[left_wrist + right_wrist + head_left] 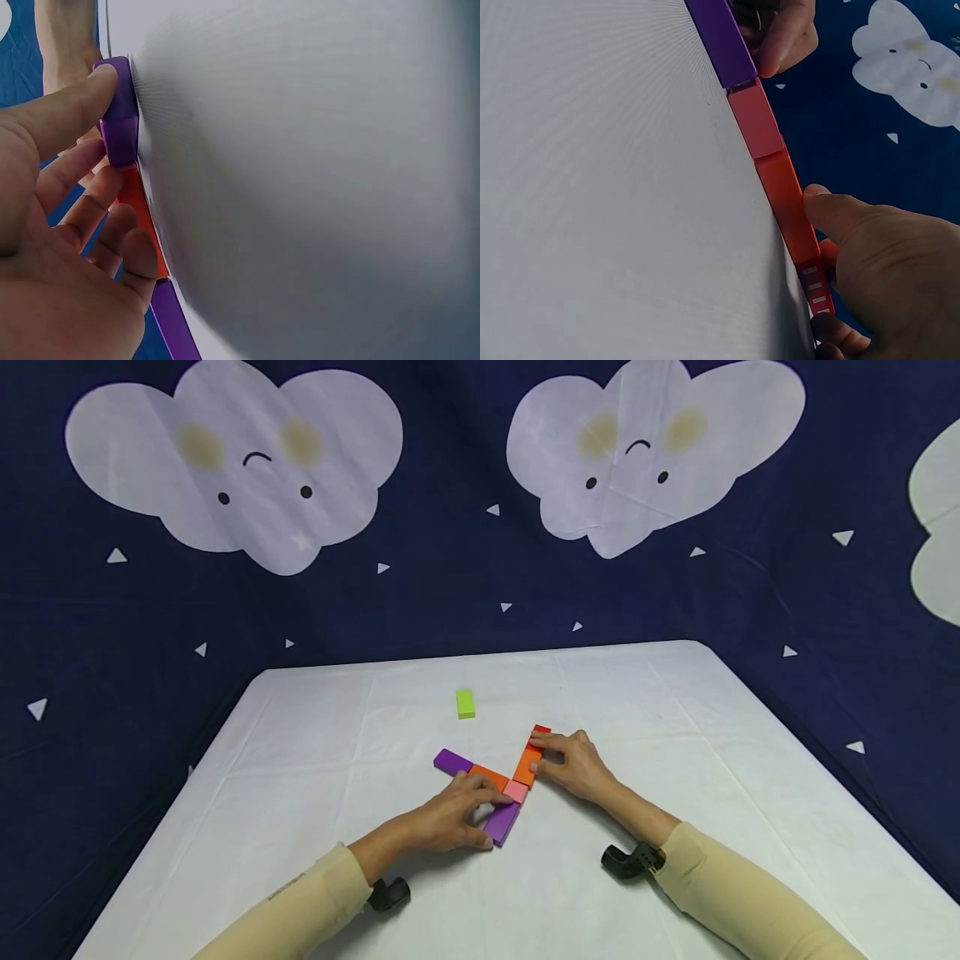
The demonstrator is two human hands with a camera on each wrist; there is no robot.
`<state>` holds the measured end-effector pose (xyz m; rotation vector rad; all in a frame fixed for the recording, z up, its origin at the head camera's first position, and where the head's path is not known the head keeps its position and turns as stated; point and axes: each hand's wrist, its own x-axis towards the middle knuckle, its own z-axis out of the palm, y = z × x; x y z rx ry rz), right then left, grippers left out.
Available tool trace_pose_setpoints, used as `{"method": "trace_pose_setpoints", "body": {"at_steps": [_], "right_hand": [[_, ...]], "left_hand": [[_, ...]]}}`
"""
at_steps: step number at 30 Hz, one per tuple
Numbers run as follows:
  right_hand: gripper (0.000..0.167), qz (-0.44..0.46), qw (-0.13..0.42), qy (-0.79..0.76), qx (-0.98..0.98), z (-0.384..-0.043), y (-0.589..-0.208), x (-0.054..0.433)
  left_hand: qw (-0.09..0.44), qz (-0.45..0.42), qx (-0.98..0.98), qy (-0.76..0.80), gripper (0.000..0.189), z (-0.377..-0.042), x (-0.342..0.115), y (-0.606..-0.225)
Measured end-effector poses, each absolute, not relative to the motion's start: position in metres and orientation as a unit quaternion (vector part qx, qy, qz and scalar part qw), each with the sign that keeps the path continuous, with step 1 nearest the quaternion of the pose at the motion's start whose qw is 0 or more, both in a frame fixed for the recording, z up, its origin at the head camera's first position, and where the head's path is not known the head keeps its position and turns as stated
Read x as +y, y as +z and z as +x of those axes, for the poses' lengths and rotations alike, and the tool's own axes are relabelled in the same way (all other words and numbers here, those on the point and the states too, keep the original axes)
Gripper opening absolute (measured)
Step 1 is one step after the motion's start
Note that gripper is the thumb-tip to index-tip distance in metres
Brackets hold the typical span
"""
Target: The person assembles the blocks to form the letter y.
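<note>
My left hand (453, 814) pinches the near purple block (502, 825), its thumb at the near end and a fingertip by the far end. A pink block (515, 791) lies at the purple block's far end. From there an orange block (527, 768) and a red block (542, 728) run on in line. My right hand (577, 764) grips the orange block, thumb (817, 191) on its side, with other fingers around the red block's end. To the left, another orange block (489, 776) and a second purple block (452, 762) branch off from the pink one.
A lime green block (466, 703) lies apart, farther back on the white table (315, 735). Behind the table hangs a dark blue cloth (442, 527) printed with clouds. Dark wrist cameras (630, 862) sit on both wrists.
</note>
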<state>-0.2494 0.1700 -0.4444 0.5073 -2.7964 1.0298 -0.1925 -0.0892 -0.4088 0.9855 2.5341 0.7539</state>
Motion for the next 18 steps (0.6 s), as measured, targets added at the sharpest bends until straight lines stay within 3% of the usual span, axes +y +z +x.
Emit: {"method": "trace_pose_setpoints", "body": {"at_steps": [18], "right_hand": [[0.046, 0.166, 0.056, 0.344, -0.922, -0.25, -0.4454, 0.1699]], "left_hand": [[0.162, 0.341, 0.883, 0.279, 0.059, -0.1918, -0.0891, -0.4082]]}}
